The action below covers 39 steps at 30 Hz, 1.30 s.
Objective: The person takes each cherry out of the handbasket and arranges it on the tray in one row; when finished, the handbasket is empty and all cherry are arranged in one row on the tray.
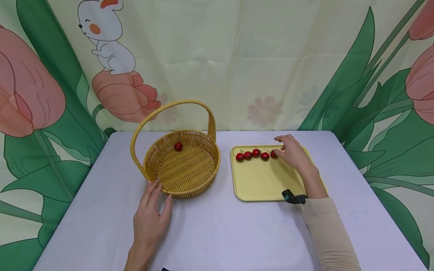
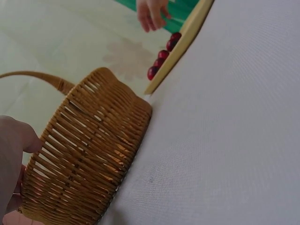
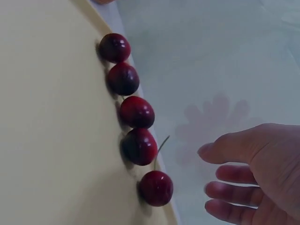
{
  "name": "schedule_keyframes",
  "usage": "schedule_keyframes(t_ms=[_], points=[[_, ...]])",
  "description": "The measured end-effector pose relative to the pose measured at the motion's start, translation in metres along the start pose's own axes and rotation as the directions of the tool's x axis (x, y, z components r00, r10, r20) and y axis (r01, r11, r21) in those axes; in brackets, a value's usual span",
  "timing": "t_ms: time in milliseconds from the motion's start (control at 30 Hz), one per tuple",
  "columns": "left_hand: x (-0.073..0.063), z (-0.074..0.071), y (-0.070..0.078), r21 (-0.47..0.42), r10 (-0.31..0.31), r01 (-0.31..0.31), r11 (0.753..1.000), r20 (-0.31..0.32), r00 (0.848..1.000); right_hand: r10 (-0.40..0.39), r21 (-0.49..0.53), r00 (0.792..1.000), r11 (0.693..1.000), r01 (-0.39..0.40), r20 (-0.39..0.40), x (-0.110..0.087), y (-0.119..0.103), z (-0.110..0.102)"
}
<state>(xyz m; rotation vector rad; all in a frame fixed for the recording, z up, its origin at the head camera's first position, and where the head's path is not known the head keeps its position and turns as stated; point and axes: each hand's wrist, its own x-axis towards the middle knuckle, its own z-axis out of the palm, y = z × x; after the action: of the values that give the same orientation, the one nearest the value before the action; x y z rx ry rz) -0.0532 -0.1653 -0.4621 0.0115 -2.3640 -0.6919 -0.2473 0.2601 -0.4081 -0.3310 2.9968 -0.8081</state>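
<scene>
My left hand [image 1: 152, 216] rests at the near left rim of a woven basket [image 1: 183, 194] with a tall arched handle, its fingertips touching the rim near the handle's foot. The left wrist view shows the thumb [image 2: 31, 140] against the rim. One red cherry [image 1: 178, 146] lies inside, toward the back. My right hand [image 1: 293, 152] hovers over the back of a yellow tray [image 1: 268, 184], thumb and fingers parted and holding nothing. Closest to it is the rightmost cherry [image 3: 156, 188], with a thin stem [image 3: 161, 149]. Several cherries [image 3: 137, 112] form a row along the tray's back edge.
Both basket and tray stand on a white-covered table [image 1: 217, 233], the basket left and the tray right. A patterned curtain [image 1: 210, 67] hangs behind the table's back edge. A dark strap [image 1: 293, 197] is on the right wrist.
</scene>
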Motion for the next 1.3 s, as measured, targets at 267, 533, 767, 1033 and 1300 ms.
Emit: schedule_keyframes(t_ms=[267,533,767,1033,1300], points=[[0.000,0.000,0.000,0.008,-0.017,0.017,1.000,0.010,1.000,-0.042,0.004,0.998,0.999,0.042,-0.049,0.008,-0.020,-0.001],[-0.001,-0.001,-0.001,0.005,-0.023,0.023,1.000,0.015,1.000,-0.126,0.018,0.986,0.992,0.129,-0.107,0.015,-0.049,0.002],[-0.001,0.000,0.000,-0.010,-0.006,0.006,1.000,0.001,1.000,-0.184,0.040,0.975,0.981,0.190,-0.124,0.021,-0.078,0.006],[0.000,-0.001,0.001,-0.001,-0.024,0.024,1.000,0.016,1.000,-0.266,0.062,0.958,0.960,0.273,-0.104,0.031,-0.104,0.016],[-0.001,0.000,0.000,-0.003,-0.017,0.017,1.000,0.009,1.000,-0.326,0.090,0.942,0.939,0.332,-0.074,0.038,-0.129,0.025]])
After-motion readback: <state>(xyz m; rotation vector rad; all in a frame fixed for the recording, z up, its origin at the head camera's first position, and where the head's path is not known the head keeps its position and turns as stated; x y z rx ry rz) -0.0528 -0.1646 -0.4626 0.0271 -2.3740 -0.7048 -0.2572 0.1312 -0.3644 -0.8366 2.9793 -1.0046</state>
